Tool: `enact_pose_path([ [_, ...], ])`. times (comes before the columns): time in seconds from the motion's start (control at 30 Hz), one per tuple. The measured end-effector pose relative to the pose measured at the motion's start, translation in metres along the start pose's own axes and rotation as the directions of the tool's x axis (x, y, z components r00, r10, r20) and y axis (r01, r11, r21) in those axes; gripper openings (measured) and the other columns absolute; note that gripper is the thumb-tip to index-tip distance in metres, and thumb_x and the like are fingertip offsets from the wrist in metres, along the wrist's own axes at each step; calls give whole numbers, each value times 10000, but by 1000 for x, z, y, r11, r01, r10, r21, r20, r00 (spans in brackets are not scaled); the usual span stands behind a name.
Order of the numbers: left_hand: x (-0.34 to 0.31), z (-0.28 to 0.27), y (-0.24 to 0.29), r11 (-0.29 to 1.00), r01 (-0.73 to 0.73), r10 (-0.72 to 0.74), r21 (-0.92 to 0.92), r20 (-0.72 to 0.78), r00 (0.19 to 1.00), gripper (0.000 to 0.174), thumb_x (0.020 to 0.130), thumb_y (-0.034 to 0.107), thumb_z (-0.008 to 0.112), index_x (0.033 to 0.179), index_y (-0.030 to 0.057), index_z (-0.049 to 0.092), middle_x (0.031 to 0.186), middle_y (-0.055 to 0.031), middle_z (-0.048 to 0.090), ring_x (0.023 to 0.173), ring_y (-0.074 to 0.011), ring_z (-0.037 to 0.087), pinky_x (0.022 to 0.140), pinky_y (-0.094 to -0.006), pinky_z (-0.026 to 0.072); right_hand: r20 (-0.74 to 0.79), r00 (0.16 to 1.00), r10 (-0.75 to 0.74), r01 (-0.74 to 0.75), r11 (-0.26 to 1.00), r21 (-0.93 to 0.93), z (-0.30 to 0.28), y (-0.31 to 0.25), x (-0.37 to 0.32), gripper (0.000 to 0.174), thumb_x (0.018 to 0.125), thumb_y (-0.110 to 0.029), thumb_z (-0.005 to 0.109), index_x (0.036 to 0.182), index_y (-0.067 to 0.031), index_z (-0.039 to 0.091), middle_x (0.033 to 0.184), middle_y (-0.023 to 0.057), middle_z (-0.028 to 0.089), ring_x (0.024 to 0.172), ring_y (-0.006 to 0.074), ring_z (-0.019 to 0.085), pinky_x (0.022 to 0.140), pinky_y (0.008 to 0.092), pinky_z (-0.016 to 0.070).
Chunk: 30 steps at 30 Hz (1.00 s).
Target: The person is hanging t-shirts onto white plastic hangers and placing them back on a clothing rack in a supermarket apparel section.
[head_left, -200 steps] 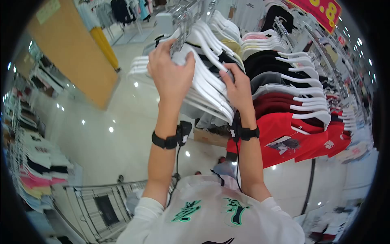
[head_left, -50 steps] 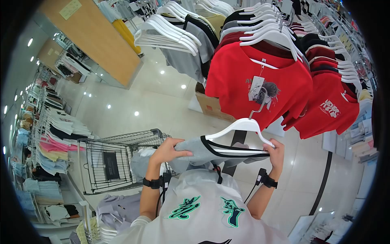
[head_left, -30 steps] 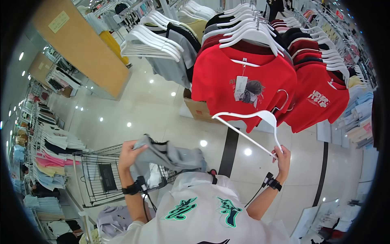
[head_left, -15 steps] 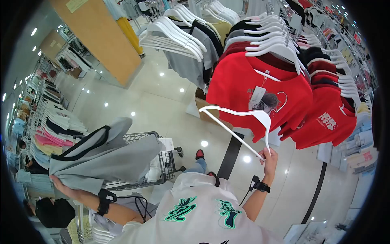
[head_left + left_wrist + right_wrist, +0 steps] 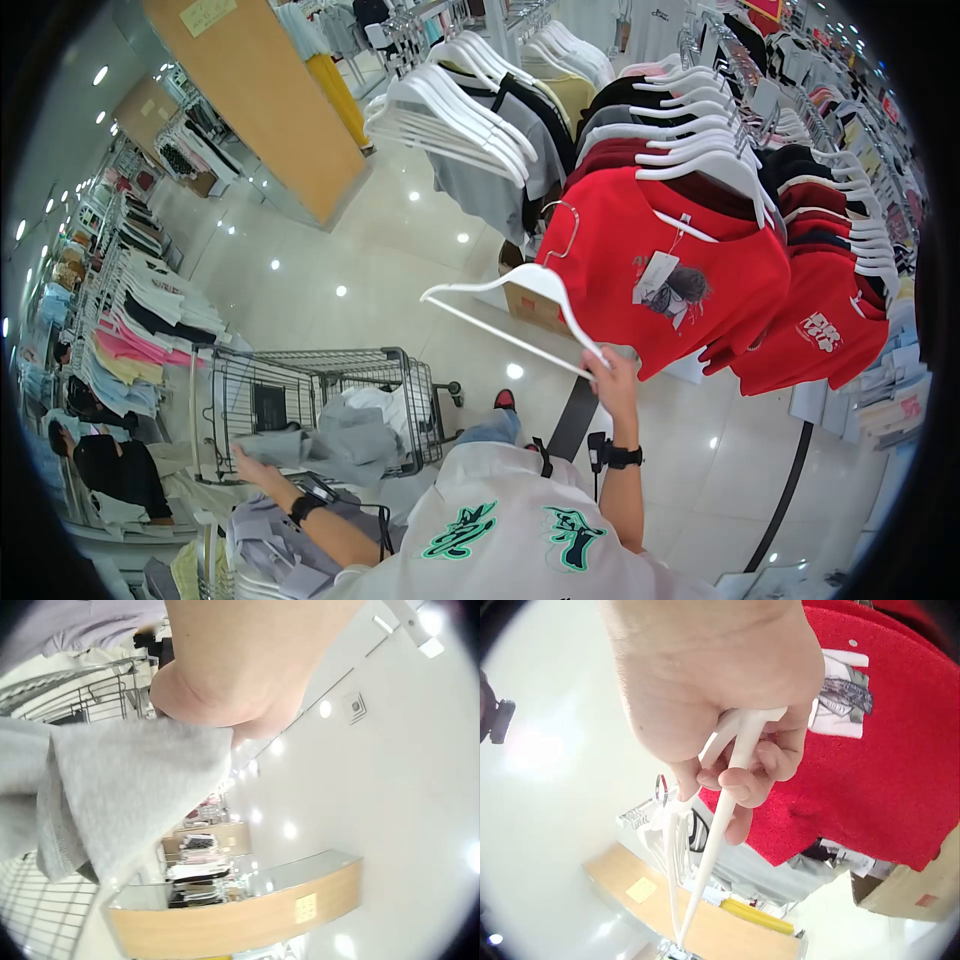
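My right hand (image 5: 615, 388) grips a bare white clothes hanger (image 5: 548, 282) by one end. The right wrist view shows fingers and thumb round the corner where the hanger's arm and bar (image 5: 718, 814) meet. Its metal hook overlaps a red T-shirt (image 5: 610, 265) on the rack. Out to the left, my left hand (image 5: 258, 470) holds a grey T-shirt (image 5: 345, 448) over the wire shopping cart (image 5: 270, 408). Close up in the left wrist view, the grey cloth (image 5: 135, 780) runs up to the hand (image 5: 225, 690), whose fingertips are hidden.
White hangers (image 5: 440, 110) crowd the rack ahead, several of them bare. A cardboard box (image 5: 535, 305) sits on the floor below it. Lilac clothing (image 5: 285, 545) lies near my left forearm. A person in black (image 5: 130, 470) is at the far left, and a wooden pillar (image 5: 270, 100) stands behind.
The grey T-shirt has come off the hanger, swung left and dropped down over the cart with my left hand. My right hand has moved the bare hanger leftward.
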State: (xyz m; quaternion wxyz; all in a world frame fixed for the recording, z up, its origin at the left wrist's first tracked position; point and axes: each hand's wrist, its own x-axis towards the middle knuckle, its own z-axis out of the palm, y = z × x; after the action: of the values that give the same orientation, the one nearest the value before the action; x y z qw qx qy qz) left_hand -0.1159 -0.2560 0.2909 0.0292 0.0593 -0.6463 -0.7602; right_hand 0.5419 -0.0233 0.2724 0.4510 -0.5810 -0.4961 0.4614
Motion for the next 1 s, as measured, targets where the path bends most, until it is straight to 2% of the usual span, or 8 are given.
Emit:
enact_pose_path([
  [0.17,-6,-13,-72,953,57,-120,297,197,973,287,942,246,644,1111,14,645,1018,-104,710,805,-235,693,605,-325,509,23,999,25,-26,1000,14,32,-24,-12,313,964,-281,667,788,-24,675,512,-4,497,446,60,444,431,265,328],
  [0.33,-64,115,-56,868,-71,-292,492,620,728,251,968,264,625,1111,59,635,1007,-89,720,820,-173,704,591,-245,481,-3,994,-110,110,994,15,65,-61,25,277,972,-256,659,831,-18,681,521,33,508,457,87,459,450,281,349],
  [0.5,-178,280,35,862,-478,-17,171,951,308,326,1014,298,599,1186,23,625,1157,-91,690,1055,-188,658,834,-302,514,-46,957,-287,287,958,-18,99,-104,61,283,971,-245,666,820,-10,625,562,86,492,481,149,448,472,319,334],
  [0.6,-264,324,84,770,-618,282,-157,953,109,362,965,213,644,1276,34,596,1305,-110,630,1214,-233,580,990,-381,457,-56,921,-386,388,921,22,103,-129,64,268,961,-225,679,820,-14,594,581,125,481,477,227,428,479,352,334],
  [0.7,-299,408,142,615,-657,497,-437,861,-108,502,903,209,712,1346,38,549,1407,-147,562,1304,-292,513,1065,-429,399,-85,872,-483,477,875,-81,151,-181,107,173,981,-166,643,912,-19,701,565,53,521,486,97,475,471,283,362],
  [0.83,-344,445,162,469,-595,707,-653,681,-191,595,866,236,757,1364,11,520,1407,-167,544,1288,-311,516,1066,-423,395,-157,837,-524,517,852,-87,171,-216,119,180,973,-164,660,903,2,676,568,71,490,490,124,401,471,285,345],
  [0.9,-360,459,167,549,-562,712,-618,698,-72,642,844,251,782,1358,-18,507,1372,-184,548,1262,-314,525,1070,-414,387,-178,831,-527,525,849,-61,173,-234,127,195,967,-164,669,888,14,656,576,83,481,498,139,390,475,297,343],
  [1.0,-356,483,166,581,-557,703,-593,711,-25,593,875,268,761,1338,-22,530,1310,-176,577,1242,-298,532,1075,-410,379,-226,792,-567,562,822,-93,186,-244,142,227,962,-178,676,853,17,632,577,102,485,490,181,386,478,323,345],
])
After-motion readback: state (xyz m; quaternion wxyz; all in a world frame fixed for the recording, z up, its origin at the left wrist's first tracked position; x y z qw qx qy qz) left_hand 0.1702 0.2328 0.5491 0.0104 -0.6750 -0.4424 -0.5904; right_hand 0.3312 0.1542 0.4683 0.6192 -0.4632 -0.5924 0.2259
